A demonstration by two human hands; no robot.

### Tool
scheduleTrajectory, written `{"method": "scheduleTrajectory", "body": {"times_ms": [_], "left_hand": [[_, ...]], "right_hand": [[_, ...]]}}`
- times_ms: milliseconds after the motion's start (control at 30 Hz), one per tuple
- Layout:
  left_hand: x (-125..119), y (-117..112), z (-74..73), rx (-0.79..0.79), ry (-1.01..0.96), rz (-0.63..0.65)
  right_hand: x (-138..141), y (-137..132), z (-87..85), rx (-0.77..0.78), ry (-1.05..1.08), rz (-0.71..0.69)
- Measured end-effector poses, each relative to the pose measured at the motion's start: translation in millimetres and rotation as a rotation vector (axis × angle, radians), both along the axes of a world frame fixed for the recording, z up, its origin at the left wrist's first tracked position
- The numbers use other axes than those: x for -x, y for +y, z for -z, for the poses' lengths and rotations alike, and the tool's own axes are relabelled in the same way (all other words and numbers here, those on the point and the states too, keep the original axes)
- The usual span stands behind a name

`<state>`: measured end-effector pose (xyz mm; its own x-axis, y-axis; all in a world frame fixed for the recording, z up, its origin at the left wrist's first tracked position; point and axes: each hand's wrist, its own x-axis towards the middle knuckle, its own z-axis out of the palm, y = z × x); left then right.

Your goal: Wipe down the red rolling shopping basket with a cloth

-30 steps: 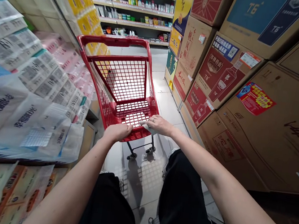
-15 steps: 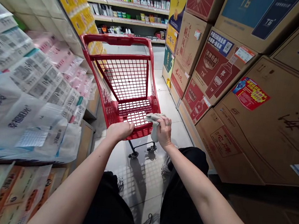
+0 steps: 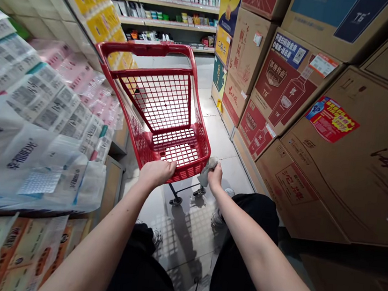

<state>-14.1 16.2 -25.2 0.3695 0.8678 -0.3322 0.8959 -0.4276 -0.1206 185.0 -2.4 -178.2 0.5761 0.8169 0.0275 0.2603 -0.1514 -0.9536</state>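
A red plastic shopping cart (image 3: 174,100) stands in front of me, its handle on the far side and its basket holding nothing. My left hand (image 3: 157,173) is closed over the near rim of the cart, fingers curled inside. In my right hand (image 3: 215,176) a greyish-white cloth (image 3: 207,171) is bunched, pinched between thumb and fingers at the cart's near right corner. Whether the cloth touches the rim I cannot tell. Below the basket, the cart's wheels rest on the tiled floor.
Stacked cardboard cartons (image 3: 292,91) line the right side. To the left, plastic-wrapped packs (image 3: 61,101) and a white packaged bundle (image 3: 29,158) fill a display. Shelves with bottles and boxes (image 3: 182,7) stand at the back. My legs are close below the cart.
My right hand has moved slightly down and outward with the cloth, from the top of the rim to the corner's outer side. My left hand keeps its hold on the rim.
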Motion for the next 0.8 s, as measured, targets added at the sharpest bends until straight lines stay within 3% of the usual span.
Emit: {"method": "scheduleTrajectory", "body": {"times_ms": [100, 200, 367, 467, 567, 667, 800], "left_hand": [[-2.1, -1.8, -0.7, 0.0, -0.004, -0.004], [-7.2, -2.7, -0.4, 0.014, -0.003, -0.023], [-20.2, -1.2, 1.4, 0.009, -0.031, -0.029], [-29.4, -0.5, 2.2, -0.006, -0.05, -0.017], [-35.5, 0.1, 2.1, 0.003, -0.063, -0.018], [-36.4, 0.7, 1.2, 0.009, -0.086, -0.046], [-33.4, 1.7, 1.1, 0.018, -0.116, -0.095]], "right_hand": [[-10.5, -2.0, 15.6, 0.077, -0.021, -0.048], [-10.3, -9.3, 17.3, 0.076, -0.033, -0.056], [23.6, -30.5, -6.8, -0.088, -0.143, -0.036], [47.3, -35.7, -26.0, -0.088, -0.36, -0.21], [54.6, -34.5, -34.2, -0.052, -0.557, -0.33], [49.1, -34.4, -27.1, -0.107, -0.46, -0.305], [45.4, -38.1, -13.3, 0.072, -0.191, -0.23]]}}
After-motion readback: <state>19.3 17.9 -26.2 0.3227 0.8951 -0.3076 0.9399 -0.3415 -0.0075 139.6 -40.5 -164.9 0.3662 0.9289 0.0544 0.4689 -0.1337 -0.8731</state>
